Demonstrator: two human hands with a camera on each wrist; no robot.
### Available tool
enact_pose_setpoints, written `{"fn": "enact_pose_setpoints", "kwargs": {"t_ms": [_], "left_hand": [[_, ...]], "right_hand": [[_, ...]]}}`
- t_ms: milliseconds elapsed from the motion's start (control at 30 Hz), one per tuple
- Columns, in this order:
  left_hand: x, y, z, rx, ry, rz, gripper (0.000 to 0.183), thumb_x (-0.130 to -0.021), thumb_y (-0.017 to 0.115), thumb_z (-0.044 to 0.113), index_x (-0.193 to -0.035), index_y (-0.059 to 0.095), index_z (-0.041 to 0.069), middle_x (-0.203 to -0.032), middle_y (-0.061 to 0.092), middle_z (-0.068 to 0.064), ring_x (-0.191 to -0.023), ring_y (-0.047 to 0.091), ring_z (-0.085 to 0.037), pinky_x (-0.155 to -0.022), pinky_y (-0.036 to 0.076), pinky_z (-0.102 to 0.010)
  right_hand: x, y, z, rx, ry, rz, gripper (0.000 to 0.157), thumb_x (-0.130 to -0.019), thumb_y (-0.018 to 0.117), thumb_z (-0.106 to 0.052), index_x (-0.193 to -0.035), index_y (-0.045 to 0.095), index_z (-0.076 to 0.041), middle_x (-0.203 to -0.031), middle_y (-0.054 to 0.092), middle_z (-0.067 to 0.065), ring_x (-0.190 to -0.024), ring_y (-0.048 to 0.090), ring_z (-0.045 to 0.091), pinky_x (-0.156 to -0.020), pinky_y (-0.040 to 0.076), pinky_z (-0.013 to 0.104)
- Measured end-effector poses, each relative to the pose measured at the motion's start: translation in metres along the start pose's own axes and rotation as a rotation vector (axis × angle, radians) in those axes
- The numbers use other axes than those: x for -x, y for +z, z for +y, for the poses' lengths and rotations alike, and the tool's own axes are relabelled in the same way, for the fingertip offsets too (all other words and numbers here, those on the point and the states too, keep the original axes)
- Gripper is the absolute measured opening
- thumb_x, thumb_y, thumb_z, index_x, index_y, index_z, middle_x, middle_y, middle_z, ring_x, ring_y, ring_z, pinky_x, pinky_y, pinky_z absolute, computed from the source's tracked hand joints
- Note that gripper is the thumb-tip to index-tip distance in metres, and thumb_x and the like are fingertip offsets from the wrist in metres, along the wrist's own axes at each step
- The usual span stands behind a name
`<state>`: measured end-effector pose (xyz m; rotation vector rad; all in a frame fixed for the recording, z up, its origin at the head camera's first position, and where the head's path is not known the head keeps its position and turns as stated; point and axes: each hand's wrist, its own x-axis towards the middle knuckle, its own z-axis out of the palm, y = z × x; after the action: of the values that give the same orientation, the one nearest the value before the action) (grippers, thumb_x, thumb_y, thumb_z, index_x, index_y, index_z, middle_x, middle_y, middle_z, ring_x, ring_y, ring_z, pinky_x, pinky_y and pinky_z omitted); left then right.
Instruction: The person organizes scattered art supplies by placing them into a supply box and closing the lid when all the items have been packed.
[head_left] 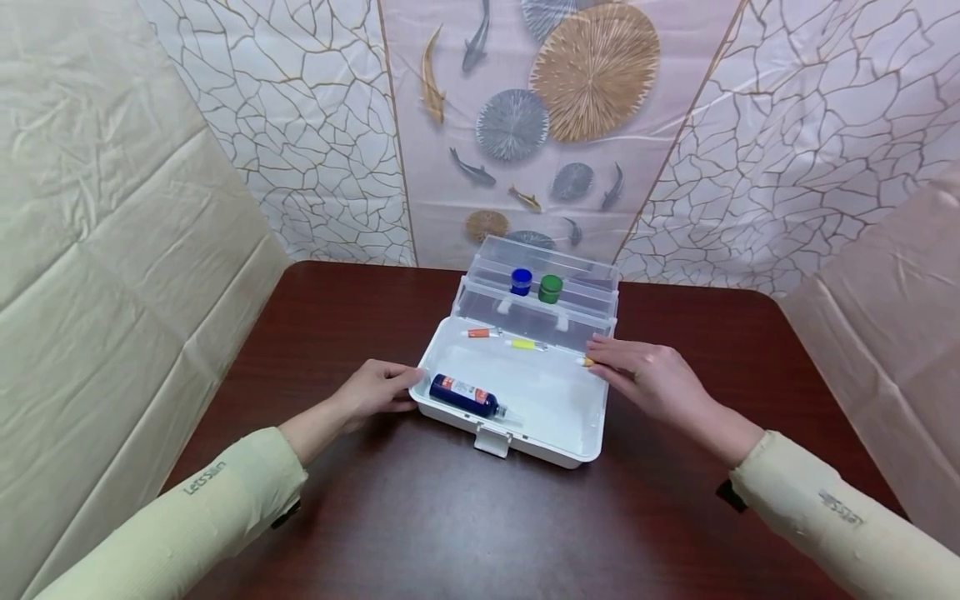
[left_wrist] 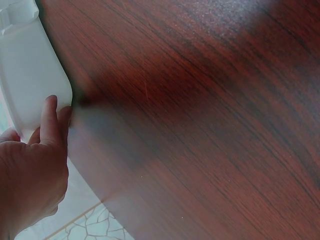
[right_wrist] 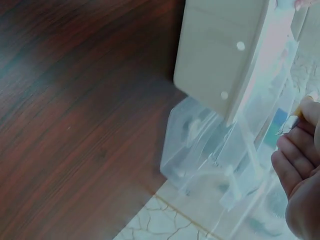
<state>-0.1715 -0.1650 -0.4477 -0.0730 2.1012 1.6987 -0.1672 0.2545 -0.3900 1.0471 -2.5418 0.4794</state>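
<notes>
A white plastic box [head_left: 551, 408] sits on the table, its clear lid [head_left: 536, 321] folded back behind it. My left hand [head_left: 377, 388] grips the box's front left corner, thumb at the rim and fingers against the outer wall [left_wrist: 30, 75]. Over the right side of the box, my right hand [head_left: 660, 382] pinches a short yellow-orange pen [head_left: 588, 362] with a white end; the fingers partly hide it. Inside the box, an orange pen [head_left: 482, 332] and a yellow pen [head_left: 527, 344] lie along the back. A dark blue bottle [head_left: 463, 395] with a clear nozzle lies near the front left.
A blue-lidded jar [head_left: 521, 281] and a green jar [head_left: 551, 289] show at the clear lid section. The white latch [head_left: 492, 441] hangs at the box's front. Dark wooden table [head_left: 480, 533] surrounds the box, with patterned cloth [head_left: 510, 200] behind it.
</notes>
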Motion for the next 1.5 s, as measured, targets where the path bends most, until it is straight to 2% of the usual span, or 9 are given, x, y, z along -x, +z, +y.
{"fn": "enact_pose_setpoints", "kwargs": {"t_ms": [300, 467, 1033, 1267, 1500], "left_hand": [[-0.001, 0.000, 0.000, -0.007, -0.006, 0.006, 0.041, -0.110, 0.063, 0.018, -0.138, 0.064, -0.012, -0.133, 0.069, -0.029, -0.104, 0.071, -0.017, -0.091, 0.064, -0.038], [-0.001, 0.000, -0.001, -0.001, -0.005, 0.004, 0.041, -0.110, 0.063, 0.017, -0.138, 0.064, -0.013, -0.133, 0.069, -0.029, -0.102, 0.072, -0.017, -0.091, 0.064, -0.038], [-0.002, 0.000, -0.001, 0.012, -0.010, 0.002, 0.042, -0.110, 0.064, 0.018, -0.138, 0.064, -0.012, -0.133, 0.069, -0.028, -0.103, 0.071, -0.016, -0.093, 0.063, -0.040], [-0.003, -0.001, -0.001, 0.013, -0.008, -0.005, 0.042, -0.110, 0.064, 0.018, -0.138, 0.064, -0.013, -0.133, 0.069, -0.028, -0.103, 0.071, -0.017, -0.094, 0.063, -0.041], [-0.003, -0.001, -0.001, 0.010, -0.005, -0.006, 0.041, -0.110, 0.063, 0.018, -0.138, 0.064, -0.013, -0.132, 0.069, -0.028, -0.103, 0.071, -0.016, -0.094, 0.063, -0.041]], "right_hand": [[-0.019, 0.015, -0.007, -0.027, 0.042, -0.076, 0.026, -0.095, 0.081, -0.011, -0.120, 0.081, -0.004, -0.124, 0.077, 0.015, -0.112, 0.076, 0.032, -0.087, 0.064, 0.054], [-0.028, 0.024, -0.005, 0.001, 0.046, -0.100, 0.025, -0.097, 0.080, -0.014, -0.120, 0.081, -0.004, -0.119, 0.079, 0.014, -0.107, 0.078, 0.031, -0.082, 0.065, 0.051], [-0.035, 0.037, -0.001, 0.049, 0.115, -0.169, 0.016, -0.100, 0.078, -0.017, -0.113, 0.083, -0.010, -0.109, 0.082, 0.009, -0.089, 0.079, 0.026, -0.068, 0.063, 0.046], [-0.036, 0.039, 0.001, 0.074, 0.103, -0.167, 0.017, -0.097, 0.081, -0.016, -0.112, 0.083, -0.008, -0.108, 0.082, 0.010, -0.092, 0.080, 0.027, -0.071, 0.064, 0.048], [-0.038, 0.040, 0.002, 0.080, 0.120, -0.203, 0.022, -0.095, 0.084, -0.017, -0.115, 0.083, -0.007, -0.112, 0.081, 0.012, -0.097, 0.079, 0.027, -0.076, 0.065, 0.047]]}}
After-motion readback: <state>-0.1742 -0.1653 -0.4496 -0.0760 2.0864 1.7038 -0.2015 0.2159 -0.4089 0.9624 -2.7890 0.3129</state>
